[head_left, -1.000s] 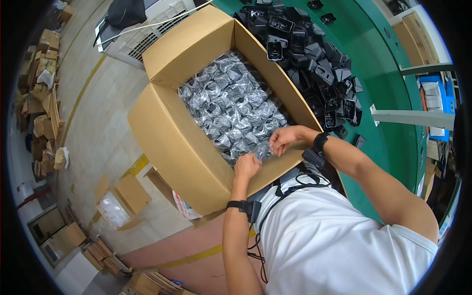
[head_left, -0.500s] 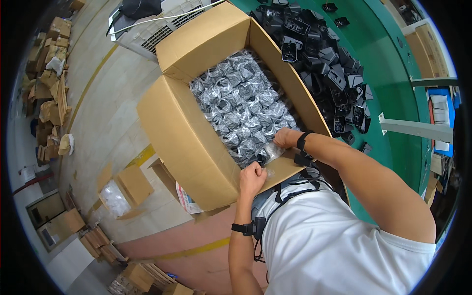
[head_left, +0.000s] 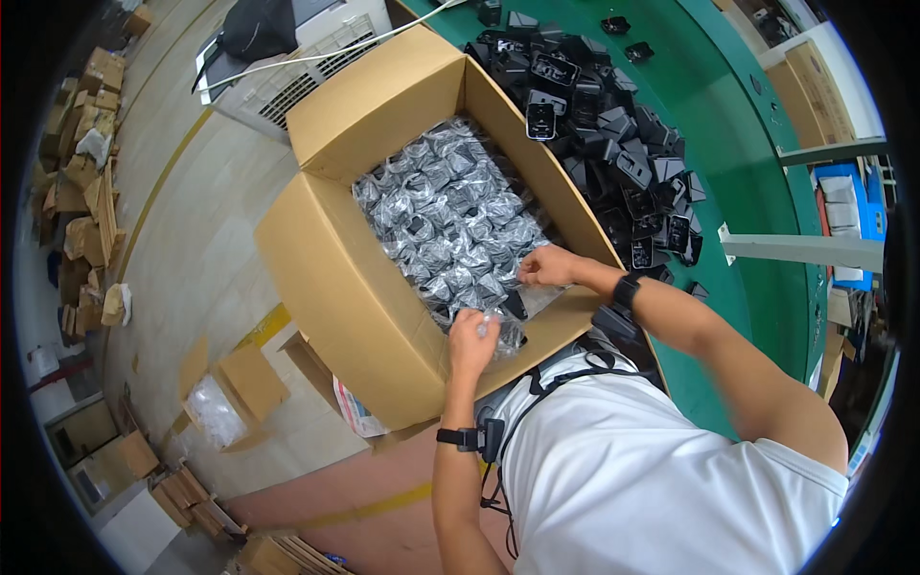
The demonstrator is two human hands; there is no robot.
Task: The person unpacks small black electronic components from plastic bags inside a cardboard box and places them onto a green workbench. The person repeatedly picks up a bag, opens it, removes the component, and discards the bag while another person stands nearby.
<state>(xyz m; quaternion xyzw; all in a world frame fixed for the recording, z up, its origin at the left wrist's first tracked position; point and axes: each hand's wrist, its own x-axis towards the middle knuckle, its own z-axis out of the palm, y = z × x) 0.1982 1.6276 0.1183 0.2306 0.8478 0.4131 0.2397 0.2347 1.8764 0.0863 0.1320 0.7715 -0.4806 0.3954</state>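
Inside a large open cardboard box (head_left: 340, 287), several black parts in clear plastic bags (head_left: 450, 211) lie packed in rows. Over the box's near end, my left hand (head_left: 473, 342) is closed on a crinkled clear plastic bag (head_left: 506, 337). A black part (head_left: 516, 305) shows beside that plastic, between my hands; whether it is inside the bag is unclear. My right hand (head_left: 548, 265) is at the near right of the packed layer, with fingers bent and pinched together low over the wrapped parts. What its fingertips grip is hidden.
Right of the box, loose black plastic housings (head_left: 613, 144) are heaped on a green table (head_left: 714, 125). A grey metal bar (head_left: 800, 249) juts over its right side. A smaller open carton (head_left: 254, 383) with clear plastic stands on the floor at left. A black bag (head_left: 257, 31) lies beyond the box.
My right hand has shifted from the box's near inner edge onto the wrapped parts. My left hand has lifted slightly with the clear plastic. The view has shifted, so the box sits lower.
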